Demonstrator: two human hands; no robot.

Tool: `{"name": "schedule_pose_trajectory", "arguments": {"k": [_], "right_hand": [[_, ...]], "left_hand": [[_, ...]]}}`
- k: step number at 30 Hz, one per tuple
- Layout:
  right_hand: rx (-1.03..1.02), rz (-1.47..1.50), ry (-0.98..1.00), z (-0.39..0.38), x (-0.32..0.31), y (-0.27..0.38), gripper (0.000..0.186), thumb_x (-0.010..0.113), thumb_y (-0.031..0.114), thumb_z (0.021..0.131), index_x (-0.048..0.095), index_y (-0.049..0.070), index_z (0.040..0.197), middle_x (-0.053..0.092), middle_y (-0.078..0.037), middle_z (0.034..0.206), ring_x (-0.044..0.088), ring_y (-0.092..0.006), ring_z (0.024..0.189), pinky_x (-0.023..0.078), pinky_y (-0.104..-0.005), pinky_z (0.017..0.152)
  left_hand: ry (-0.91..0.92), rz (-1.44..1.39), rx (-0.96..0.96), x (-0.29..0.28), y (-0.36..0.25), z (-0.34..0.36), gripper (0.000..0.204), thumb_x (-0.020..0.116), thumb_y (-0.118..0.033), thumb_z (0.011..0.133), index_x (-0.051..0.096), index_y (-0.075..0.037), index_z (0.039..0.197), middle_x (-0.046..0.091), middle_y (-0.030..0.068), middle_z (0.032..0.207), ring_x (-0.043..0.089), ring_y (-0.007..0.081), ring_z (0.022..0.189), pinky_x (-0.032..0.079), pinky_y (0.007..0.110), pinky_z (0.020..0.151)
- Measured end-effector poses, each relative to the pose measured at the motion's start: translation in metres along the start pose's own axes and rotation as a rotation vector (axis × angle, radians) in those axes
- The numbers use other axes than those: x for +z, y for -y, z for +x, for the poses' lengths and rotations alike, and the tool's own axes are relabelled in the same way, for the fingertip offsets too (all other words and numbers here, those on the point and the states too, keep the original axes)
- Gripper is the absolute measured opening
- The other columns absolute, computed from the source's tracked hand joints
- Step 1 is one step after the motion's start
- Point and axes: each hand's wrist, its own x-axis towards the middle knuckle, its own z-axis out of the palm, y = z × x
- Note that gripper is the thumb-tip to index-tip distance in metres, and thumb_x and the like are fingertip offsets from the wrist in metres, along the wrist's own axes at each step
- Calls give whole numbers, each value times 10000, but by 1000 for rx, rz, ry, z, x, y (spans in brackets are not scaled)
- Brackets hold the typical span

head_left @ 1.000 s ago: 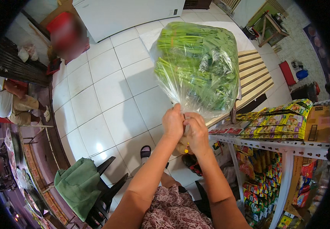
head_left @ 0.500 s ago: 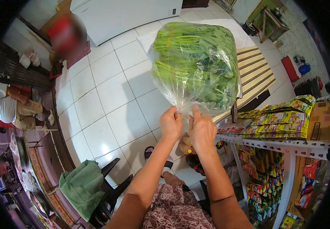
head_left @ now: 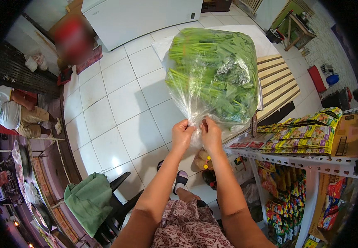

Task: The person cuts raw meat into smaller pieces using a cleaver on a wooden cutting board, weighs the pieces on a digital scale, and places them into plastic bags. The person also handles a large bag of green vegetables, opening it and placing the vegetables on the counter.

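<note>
A big clear plastic bag (head_left: 212,78) bulges with leafy green vegetables (head_left: 237,58), their pale stems lying toward the left. It rests on the slatted wooden bench in front of me. My left hand (head_left: 182,134) pinches the gathered mouth of the bag from the left. Close beside it, my right hand (head_left: 211,133) is closed on the same bunched plastic, thumb and fingertips pressed together. A short flap of loose plastic hangs between the two hands.
The slatted wooden bench (head_left: 276,78) extends right of the bag. A metal shelf (head_left: 295,159) with hanging sachets stands at right. A black chair draped with green cloth (head_left: 90,204) is at lower left. A white chest freezer (head_left: 141,20) stands at the back; a seated person (head_left: 11,109) is far left.
My right hand has turned and its extended index finger has curled in, now pinching the plastic. Both hands stay at the bag's neck, and the bag sits slightly lower in view.
</note>
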Motion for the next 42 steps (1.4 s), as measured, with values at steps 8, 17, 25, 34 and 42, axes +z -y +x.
{"name": "schedule_pose_trajectory", "arguments": {"k": [8,17,25,34,42], "right_hand": [[-452,-126,134,48,-5,27,405,633,22,780,609,71,1181,591,-233,1211,587,-403,1062,502,-458,842],[-340,-817,-25,125,44,20,579,560,363,896,489,104,1410,388,-186,1504,420,-371,1340,256,-573,1139],[-394,-1205,142,132,38,70,563,547,279,921,443,50,1424,407,-203,1490,348,-372,1397,132,-724,1107],[-365,-799,354,129,11,71,346,547,186,889,559,39,1203,652,-167,1070,615,-321,1041,417,-497,991],[-208,-761,439,128,-2,75,267,531,115,877,511,-16,1108,666,-203,748,677,-358,711,543,-460,687]], "left_hand": [[105,-42,43,-10,-6,-7,172,513,0,862,667,-32,932,627,-25,805,447,29,638,348,191,579],[393,102,-42,-33,-19,21,70,555,-31,924,614,-10,892,555,-50,802,467,42,752,404,228,679],[-78,201,-8,-41,-26,38,88,605,-90,933,604,-4,952,564,-8,824,483,79,768,417,247,683],[-141,498,139,-29,-69,149,233,608,-211,935,665,-19,1054,681,118,865,621,227,774,473,390,695],[-429,537,225,-18,-43,172,159,551,-101,934,659,-24,846,648,123,721,596,236,665,465,378,645]]}}
